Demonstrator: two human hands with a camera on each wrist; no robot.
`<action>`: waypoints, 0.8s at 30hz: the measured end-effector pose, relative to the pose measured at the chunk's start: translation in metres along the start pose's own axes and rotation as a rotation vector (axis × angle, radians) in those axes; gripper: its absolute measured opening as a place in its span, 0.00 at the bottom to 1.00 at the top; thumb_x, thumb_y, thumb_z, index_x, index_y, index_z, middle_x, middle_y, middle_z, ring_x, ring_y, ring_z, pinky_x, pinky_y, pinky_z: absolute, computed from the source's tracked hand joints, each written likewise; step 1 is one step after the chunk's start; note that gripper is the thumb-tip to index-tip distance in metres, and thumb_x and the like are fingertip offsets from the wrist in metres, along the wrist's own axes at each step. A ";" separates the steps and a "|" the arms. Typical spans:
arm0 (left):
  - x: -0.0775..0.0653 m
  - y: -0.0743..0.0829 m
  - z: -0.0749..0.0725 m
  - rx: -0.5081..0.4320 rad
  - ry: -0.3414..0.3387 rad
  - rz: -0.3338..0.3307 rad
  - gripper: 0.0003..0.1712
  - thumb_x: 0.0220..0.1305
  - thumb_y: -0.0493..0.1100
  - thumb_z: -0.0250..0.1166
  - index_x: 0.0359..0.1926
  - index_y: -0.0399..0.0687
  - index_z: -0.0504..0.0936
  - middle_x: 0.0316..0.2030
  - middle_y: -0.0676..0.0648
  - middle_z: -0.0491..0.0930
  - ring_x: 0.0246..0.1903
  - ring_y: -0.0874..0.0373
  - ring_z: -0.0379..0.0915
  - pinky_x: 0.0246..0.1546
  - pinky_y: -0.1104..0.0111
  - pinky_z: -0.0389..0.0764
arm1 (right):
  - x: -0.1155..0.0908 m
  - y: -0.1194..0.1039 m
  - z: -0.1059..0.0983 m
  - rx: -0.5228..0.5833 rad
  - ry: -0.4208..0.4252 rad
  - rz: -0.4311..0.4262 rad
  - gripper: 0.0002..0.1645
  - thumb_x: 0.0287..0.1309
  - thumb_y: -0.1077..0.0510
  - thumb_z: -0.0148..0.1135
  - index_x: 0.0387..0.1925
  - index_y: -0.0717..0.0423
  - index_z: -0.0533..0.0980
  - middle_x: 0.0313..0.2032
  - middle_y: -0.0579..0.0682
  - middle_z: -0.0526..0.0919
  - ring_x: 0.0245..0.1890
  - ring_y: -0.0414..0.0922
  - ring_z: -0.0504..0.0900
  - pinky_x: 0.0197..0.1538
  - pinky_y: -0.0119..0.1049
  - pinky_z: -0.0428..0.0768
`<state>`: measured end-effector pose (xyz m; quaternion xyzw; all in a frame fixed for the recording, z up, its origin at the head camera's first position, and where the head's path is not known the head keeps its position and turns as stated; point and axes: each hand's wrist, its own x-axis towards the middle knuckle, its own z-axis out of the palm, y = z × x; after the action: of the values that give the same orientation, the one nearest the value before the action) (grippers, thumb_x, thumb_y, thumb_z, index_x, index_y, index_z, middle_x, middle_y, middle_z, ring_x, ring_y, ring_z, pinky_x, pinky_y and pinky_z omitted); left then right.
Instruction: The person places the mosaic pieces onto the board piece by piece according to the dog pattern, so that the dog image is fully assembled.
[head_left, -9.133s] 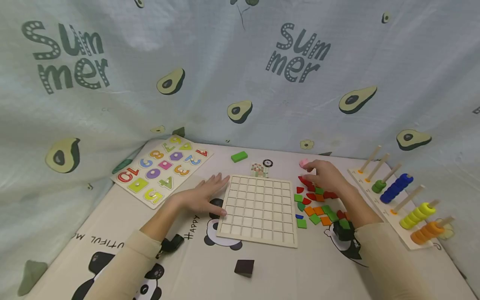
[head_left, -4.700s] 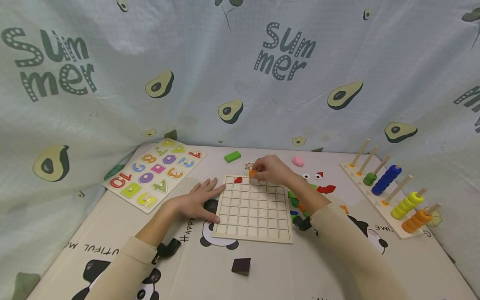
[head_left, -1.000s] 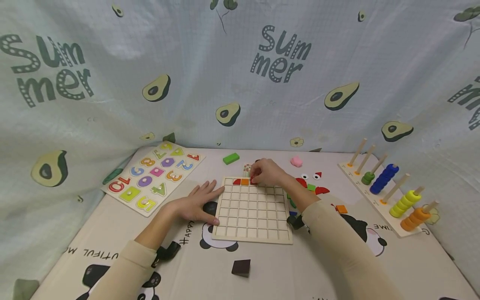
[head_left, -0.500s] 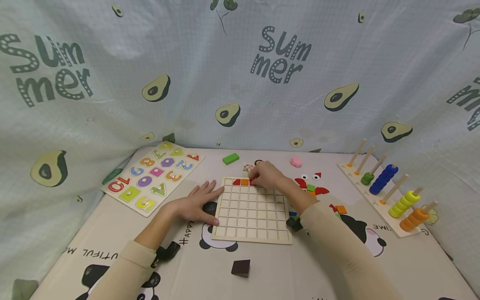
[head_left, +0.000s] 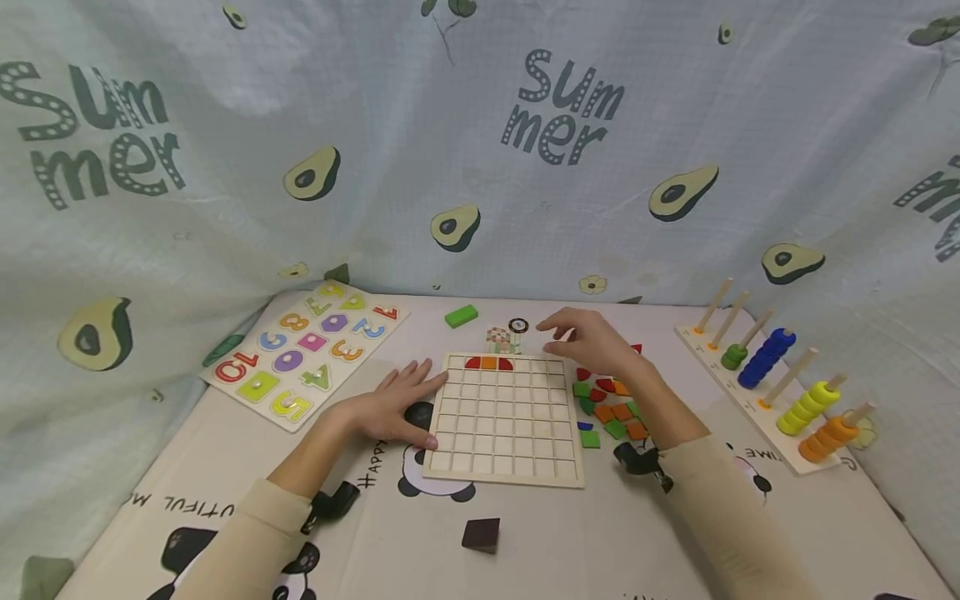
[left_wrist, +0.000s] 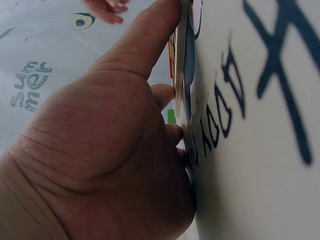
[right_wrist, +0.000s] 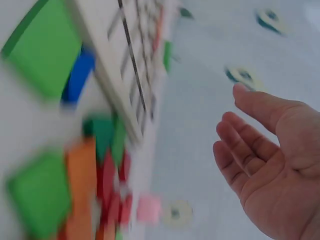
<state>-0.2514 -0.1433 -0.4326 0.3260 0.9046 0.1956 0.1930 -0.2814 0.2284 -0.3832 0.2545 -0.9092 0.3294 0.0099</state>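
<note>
A pale wooden grid board (head_left: 504, 425) lies in front of me. In its far row sit a red quarter-round piece (head_left: 472, 363), an orange square piece (head_left: 489, 363) and another red quarter-round piece (head_left: 506, 365), side by side. My left hand (head_left: 392, 410) lies spread at the board's left edge, thumb and fingertips touching it; the left wrist view shows the palm (left_wrist: 100, 135) beside that edge. Above the board's far right corner hovers my right hand (head_left: 588, 343), fingers loosely bent. Nothing is between thumb and fingers of this hand (right_wrist: 275, 155) in the right wrist view.
Loose pieces, including a green square (head_left: 590, 439), lie right of the board. Beyond stands a peg counter (head_left: 772, 408) with colored beads. A number puzzle (head_left: 311, 354) lies far left. A green block (head_left: 461, 316) and small picture card (head_left: 498, 339) are behind; a dark folded piece (head_left: 481, 535) is in front.
Three pieces have come onto the board's far row one after another. My right hand has just let go of the second red piece and moved right. The left hand stays at the edge.
</note>
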 end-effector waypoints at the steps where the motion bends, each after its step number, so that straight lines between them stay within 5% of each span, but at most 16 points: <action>1: 0.000 0.000 0.000 0.002 -0.001 -0.003 0.62 0.48 0.72 0.66 0.76 0.60 0.44 0.76 0.44 0.31 0.74 0.44 0.22 0.71 0.47 0.29 | -0.008 0.005 -0.008 -0.002 0.026 0.011 0.19 0.59 0.54 0.66 0.53 0.47 0.79 0.50 0.45 0.80 0.43 0.43 0.78 0.43 0.40 0.81; 6: 0.000 0.000 0.000 0.011 0.004 0.001 0.62 0.49 0.72 0.66 0.76 0.60 0.44 0.76 0.43 0.32 0.74 0.43 0.23 0.71 0.46 0.29 | -0.048 0.032 -0.041 -0.035 0.084 0.108 0.20 0.60 0.54 0.65 0.55 0.47 0.78 0.52 0.48 0.80 0.44 0.46 0.77 0.49 0.44 0.79; 11: 0.000 0.001 0.000 0.005 0.007 0.005 0.62 0.49 0.71 0.66 0.76 0.59 0.44 0.76 0.43 0.32 0.74 0.43 0.23 0.71 0.46 0.30 | -0.074 0.061 -0.060 -0.081 0.003 0.287 0.21 0.60 0.57 0.65 0.55 0.53 0.79 0.46 0.53 0.82 0.42 0.48 0.76 0.42 0.40 0.80; 19: 0.000 0.002 0.000 -0.011 0.011 -0.001 0.61 0.49 0.70 0.67 0.76 0.59 0.45 0.76 0.43 0.32 0.74 0.43 0.22 0.71 0.46 0.29 | -0.089 0.095 -0.060 -0.037 -0.141 0.410 0.16 0.59 0.60 0.64 0.50 0.57 0.81 0.44 0.53 0.84 0.44 0.49 0.78 0.50 0.49 0.79; 24: 0.000 0.003 0.000 -0.011 0.008 -0.005 0.61 0.49 0.70 0.67 0.76 0.59 0.45 0.76 0.43 0.32 0.74 0.43 0.22 0.71 0.46 0.29 | -0.092 0.108 -0.055 -0.028 -0.131 0.420 0.12 0.57 0.60 0.67 0.45 0.54 0.82 0.40 0.50 0.84 0.40 0.49 0.77 0.49 0.47 0.79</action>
<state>-0.2498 -0.1411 -0.4314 0.3220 0.9051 0.2012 0.1915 -0.2601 0.3736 -0.4213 0.0804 -0.9453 0.2945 -0.1147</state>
